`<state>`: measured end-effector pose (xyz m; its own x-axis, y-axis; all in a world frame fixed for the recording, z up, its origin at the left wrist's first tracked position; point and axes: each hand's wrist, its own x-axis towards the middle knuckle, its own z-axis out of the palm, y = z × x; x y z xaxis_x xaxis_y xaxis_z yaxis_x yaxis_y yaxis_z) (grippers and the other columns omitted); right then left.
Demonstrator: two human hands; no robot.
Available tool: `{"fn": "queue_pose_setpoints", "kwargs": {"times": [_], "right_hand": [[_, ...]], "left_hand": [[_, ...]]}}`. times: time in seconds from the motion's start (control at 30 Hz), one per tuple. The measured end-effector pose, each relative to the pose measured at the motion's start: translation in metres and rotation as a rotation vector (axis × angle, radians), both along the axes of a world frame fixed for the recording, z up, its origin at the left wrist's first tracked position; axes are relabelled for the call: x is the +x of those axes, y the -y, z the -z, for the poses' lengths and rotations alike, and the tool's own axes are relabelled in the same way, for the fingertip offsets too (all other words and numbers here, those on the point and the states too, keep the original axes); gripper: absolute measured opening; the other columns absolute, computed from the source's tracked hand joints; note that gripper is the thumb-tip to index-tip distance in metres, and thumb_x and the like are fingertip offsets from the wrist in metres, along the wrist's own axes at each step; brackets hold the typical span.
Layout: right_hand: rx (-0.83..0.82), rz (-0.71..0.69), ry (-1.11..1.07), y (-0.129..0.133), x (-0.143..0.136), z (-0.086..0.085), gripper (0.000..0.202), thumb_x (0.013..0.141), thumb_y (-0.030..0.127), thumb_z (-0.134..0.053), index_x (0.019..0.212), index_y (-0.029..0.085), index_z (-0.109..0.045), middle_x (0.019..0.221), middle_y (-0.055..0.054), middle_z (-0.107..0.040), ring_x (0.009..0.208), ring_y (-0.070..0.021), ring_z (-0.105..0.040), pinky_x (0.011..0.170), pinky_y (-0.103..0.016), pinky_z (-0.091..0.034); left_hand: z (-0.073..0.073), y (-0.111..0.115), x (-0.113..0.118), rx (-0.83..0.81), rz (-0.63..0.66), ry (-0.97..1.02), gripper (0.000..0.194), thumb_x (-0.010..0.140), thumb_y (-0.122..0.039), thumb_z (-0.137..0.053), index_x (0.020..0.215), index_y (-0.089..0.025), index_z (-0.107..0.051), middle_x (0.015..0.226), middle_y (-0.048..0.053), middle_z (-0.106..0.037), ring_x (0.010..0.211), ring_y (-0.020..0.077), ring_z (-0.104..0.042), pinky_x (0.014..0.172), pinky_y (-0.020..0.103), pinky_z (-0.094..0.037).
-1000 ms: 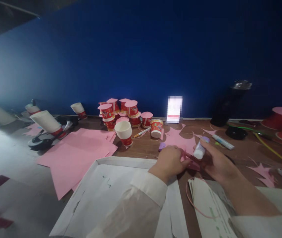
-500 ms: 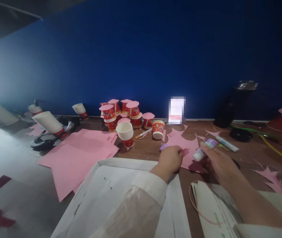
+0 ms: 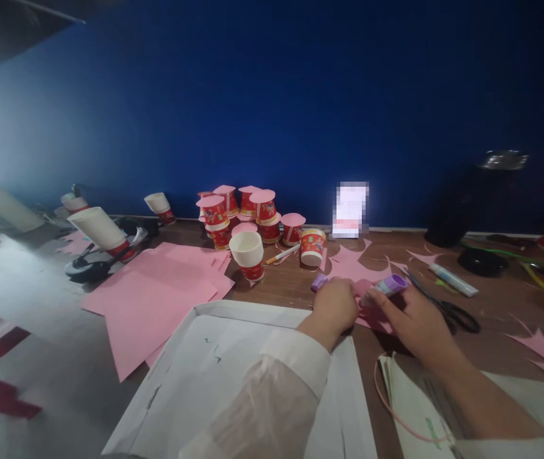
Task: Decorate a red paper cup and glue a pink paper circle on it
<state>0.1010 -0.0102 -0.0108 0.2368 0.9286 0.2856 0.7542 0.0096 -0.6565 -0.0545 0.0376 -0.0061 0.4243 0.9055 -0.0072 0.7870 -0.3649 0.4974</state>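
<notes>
My right hand (image 3: pixel 418 319) is closed around a glue stick (image 3: pixel 386 286) with a purple end and a pale label. Its lower tip is close to my left hand (image 3: pixel 335 309), at a small piece of pink paper (image 3: pixel 362 285) pinched in the left fingers. Whether the glue touches the paper is hidden by the fingers. Beside the left hand lies a purple cap (image 3: pixel 319 282). Under both hands is a cut sheet of pink paper (image 3: pixel 348 264). Black-handled scissors (image 3: pixel 463 317) lie just right of my right hand.
Red paper cups with pink paper discs (image 3: pixel 265 207) stand stacked at the back, near a white-and-red cup (image 3: pixel 248 252). Large pink sheets (image 3: pixel 157 287) lie left, a white box lid (image 3: pixel 195 395) in front. A marker-like tube (image 3: pixel 453 280) and a black bottle (image 3: pixel 453 204) are right.
My right hand has brought the glue stick left, up to the pink piece in my left hand. The scissors now show more fully. The whole view has shifted slightly.
</notes>
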Motion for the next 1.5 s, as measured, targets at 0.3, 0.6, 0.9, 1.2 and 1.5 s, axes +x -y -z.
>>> {"fn": "queue_pose_setpoints", "kwargs": {"times": [0.3,0.6,0.9,1.2,1.5], "right_hand": [[0.015,-0.168,0.123,-0.008,-0.001,0.012,0.053,0.092,0.066,-0.045,0.099,0.019,-0.068,0.097,-0.013,-0.073,0.092,-0.0307,-0.066,0.080,-0.040,-0.048],[-0.096,-0.212,0.231,-0.008,0.001,0.005,0.044,0.095,0.057,-0.044,0.100,0.020,-0.068,0.097,-0.014,-0.073,0.091,-0.0309,-0.067,0.077,-0.039,-0.047],[-0.025,-0.107,0.053,0.008,0.012,-0.013,0.037,0.086,0.059,-0.052,0.084,0.024,-0.064,0.082,-0.009,-0.073,0.078,-0.0283,-0.068,0.072,-0.039,-0.050],[0.055,-0.063,-0.033,0.008,0.014,-0.011,0.038,0.085,0.056,-0.057,0.099,0.023,-0.067,0.102,-0.012,-0.076,0.095,-0.0332,-0.071,0.087,-0.047,-0.052],[0.086,-0.373,0.110,-0.003,0.012,-0.001,0.034,0.088,0.038,-0.051,0.108,0.022,-0.073,0.111,-0.011,-0.077,0.105,-0.0311,-0.070,0.095,-0.046,-0.052]], "left_hand": [[-0.004,-0.001,-0.001,-0.004,0.005,0.019,0.030,0.097,-0.022,-0.045,0.107,-0.014,-0.072,0.113,0.014,-0.071,0.104,0.0228,-0.067,0.091,0.031,-0.052],[-0.002,0.000,0.000,-0.003,-0.033,0.060,0.030,0.096,-0.021,-0.045,0.098,-0.016,-0.075,0.106,0.013,-0.074,0.098,0.0216,-0.068,0.088,0.031,-0.053],[0.003,-0.001,-0.002,0.046,-0.027,0.080,0.028,0.095,-0.024,-0.048,0.094,-0.017,-0.075,0.105,0.012,-0.075,0.097,0.0222,-0.068,0.085,0.031,-0.053],[0.005,-0.003,-0.001,0.025,-0.034,0.076,0.031,0.096,-0.026,-0.046,0.094,-0.017,-0.076,0.105,0.013,-0.076,0.095,0.0226,-0.070,0.083,0.031,-0.052],[-0.006,-0.002,-0.004,-0.020,0.004,0.055,0.031,0.097,-0.024,-0.046,0.099,-0.016,-0.076,0.104,0.014,-0.076,0.095,0.0221,-0.070,0.083,0.031,-0.052]]}}
